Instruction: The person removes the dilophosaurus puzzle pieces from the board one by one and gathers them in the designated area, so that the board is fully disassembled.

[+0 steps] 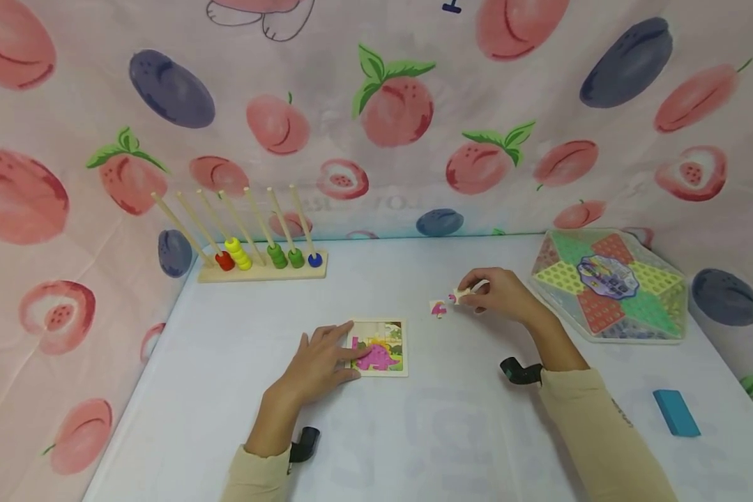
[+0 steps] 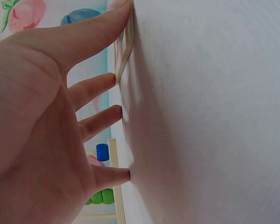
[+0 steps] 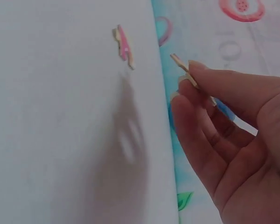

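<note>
**Left hand flat on the dino board, right hand pinching a piece**

Watching remotely here, and readable text is scarce. The fruit-print curtain (image 1: 282,125) has faint, seemingly mirror-reversed capitals at the board's 12 o'clock; I can pick out an O and a V. The label (image 1: 609,277) on the hexagonal case (image 1: 655,331), between 2 and 3 o'clock, is too small for me to read.

The puzzle board (image 1: 383,373) sits just toward 6 o'clock of my head view's centre. It looks nearly square, so no clear long axis; the pink dinosaur's tail points to 3 o'clock. My left hand (image 1: 318,364) has its fingers spread over the board's 9 o'clock edge.

My right hand (image 1: 494,296) pinches a puzzle piece (image 3: 181,63) between thumb and fingertips at the board's 2 o'clock. On the right wrist cam it's edge-on, long axis roughly 11 to 5. A loose pink-printed piece (image 1: 438,309) lies on the table just beside it.
</note>
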### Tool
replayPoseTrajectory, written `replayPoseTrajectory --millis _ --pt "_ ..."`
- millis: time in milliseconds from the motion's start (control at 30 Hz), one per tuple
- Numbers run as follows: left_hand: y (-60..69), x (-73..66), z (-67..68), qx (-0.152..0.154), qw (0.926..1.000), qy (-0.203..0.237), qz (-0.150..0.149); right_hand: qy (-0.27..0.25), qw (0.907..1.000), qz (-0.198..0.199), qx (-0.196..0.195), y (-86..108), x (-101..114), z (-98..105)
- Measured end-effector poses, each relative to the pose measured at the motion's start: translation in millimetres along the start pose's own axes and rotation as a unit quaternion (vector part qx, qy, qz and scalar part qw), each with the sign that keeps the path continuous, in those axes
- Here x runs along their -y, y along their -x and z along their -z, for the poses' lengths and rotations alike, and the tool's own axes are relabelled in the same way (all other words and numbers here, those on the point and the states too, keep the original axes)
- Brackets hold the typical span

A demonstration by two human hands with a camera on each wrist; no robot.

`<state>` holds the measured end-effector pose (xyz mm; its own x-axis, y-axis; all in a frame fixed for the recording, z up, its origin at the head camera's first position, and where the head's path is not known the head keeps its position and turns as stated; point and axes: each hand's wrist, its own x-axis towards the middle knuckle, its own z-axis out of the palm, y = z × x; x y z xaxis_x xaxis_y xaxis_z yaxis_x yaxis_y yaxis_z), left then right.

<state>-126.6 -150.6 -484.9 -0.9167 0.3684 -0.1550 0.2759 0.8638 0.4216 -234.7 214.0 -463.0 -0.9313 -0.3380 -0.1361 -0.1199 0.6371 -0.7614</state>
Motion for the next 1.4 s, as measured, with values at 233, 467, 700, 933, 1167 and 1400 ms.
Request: replayPoseTrajectory --millis 233,467,700,933,1167,1400 --pt "-1.1 0.5 -0.7 0.0 1.0 0.002 0.006 0.032 0.9992 -0.024 0.006 -1.5 -11.8 -6.9" --pt "-0.8 -0.8 0.3 -0.002 1.0 0.004 0.003 0.064 0.9966 -0.051 -0.01 -6.5 -17.4 -13.8" --pt "-2.1 1.2 -1.4 -0.001 1.0 0.001 0.004 0.091 0.9917 -0.088 -0.022 -8.3 -14.5 -19.4" --pt "-1.8 2.6 -2.9 -0.007 1.0 0.003 -0.002 0.141 0.9824 -0.119 -0.028 -7.4 -5.8 -21.3" --pt "-1.7 1.9 -2.9 -0.007 1.0 0.005 -0.002 0.173 0.9757 -0.132 -0.021 -7.7 3.5 -20.1" --pt "-1.5 2.5 -2.1 -0.008 0.9999 -0.004 -0.006 0.197 0.9714 -0.129 -0.026 -8.5 9.3 -20.7"
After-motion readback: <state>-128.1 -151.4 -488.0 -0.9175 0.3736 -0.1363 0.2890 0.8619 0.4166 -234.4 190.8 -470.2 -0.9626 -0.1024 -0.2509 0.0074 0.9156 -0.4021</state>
